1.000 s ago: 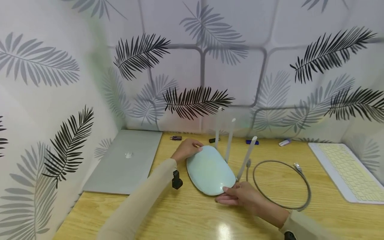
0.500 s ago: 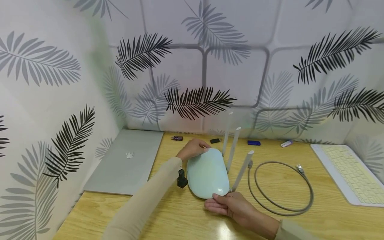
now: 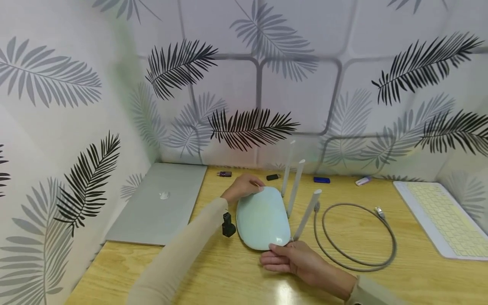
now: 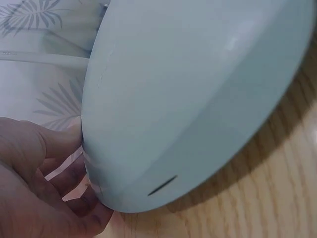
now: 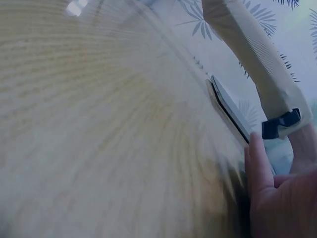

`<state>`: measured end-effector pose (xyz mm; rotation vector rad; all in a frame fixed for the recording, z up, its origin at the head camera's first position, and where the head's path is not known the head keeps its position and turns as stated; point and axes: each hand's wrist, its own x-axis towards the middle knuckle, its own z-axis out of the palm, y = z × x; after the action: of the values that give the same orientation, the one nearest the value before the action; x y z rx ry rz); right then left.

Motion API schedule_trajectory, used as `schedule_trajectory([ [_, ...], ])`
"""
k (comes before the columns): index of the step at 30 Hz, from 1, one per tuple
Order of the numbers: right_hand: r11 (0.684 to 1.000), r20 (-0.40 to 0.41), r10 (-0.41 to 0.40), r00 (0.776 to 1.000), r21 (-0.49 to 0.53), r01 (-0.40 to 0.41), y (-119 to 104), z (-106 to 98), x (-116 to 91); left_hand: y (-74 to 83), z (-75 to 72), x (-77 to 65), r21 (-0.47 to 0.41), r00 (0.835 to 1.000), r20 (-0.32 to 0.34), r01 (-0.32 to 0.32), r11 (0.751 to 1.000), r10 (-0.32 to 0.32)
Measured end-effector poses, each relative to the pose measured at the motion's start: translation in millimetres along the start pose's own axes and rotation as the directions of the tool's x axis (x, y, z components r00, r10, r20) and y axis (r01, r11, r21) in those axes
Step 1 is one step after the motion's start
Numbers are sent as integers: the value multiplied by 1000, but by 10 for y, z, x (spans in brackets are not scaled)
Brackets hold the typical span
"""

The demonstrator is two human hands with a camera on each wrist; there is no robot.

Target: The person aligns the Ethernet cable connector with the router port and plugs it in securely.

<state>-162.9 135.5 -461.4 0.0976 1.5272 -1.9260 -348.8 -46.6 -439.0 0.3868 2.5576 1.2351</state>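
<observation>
A pale, rounded Wi-Fi router with three white antennas is held between both hands in the head view. My left hand grips its far end; in the left wrist view the thumb lies at the router's edge and the fingers curl around its side. My right hand pinches the near end, thumb on top and the other fingers stretched out lower down. The router's shadow falls on the wood; whether its underside touches the table I cannot tell. In the right wrist view the right hand mostly hides the router.
A silver laptop, closed, lies left on the wooden table. Several USB sticks, one of them blue, line the back edge by the leaf-patterned wall. Right of the router are a coiled grey network cable and a white keyboard.
The router has turned, its near end swinging left with my right hand and its antennas shifting along. Both hands keep their hold. Over the last half second hardly anything has moved.
</observation>
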Motion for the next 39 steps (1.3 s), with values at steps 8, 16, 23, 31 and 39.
schedule_trajectory([
  [8,956,373,142,917,-293,-29,-234,-366,-184,7,2,-74,73,996,-56,-60,996,64],
  [16,785,309,145,940,-614,81,-832,-1035,-392,-36,-68,-629,61,976,-199,-78,995,89],
  [23,755,-42,-206,978,-643,132,-1175,-1407,69,49,207,-1242,-395,982,171,146,907,-83],
  [31,827,-129,-315,940,-523,205,-1249,-1287,698,-48,549,-1805,-593,886,454,377,712,-91],
  [39,944,-6,-208,978,-264,200,-1293,-1300,1198,-161,595,-1743,-655,927,307,371,659,-216],
])
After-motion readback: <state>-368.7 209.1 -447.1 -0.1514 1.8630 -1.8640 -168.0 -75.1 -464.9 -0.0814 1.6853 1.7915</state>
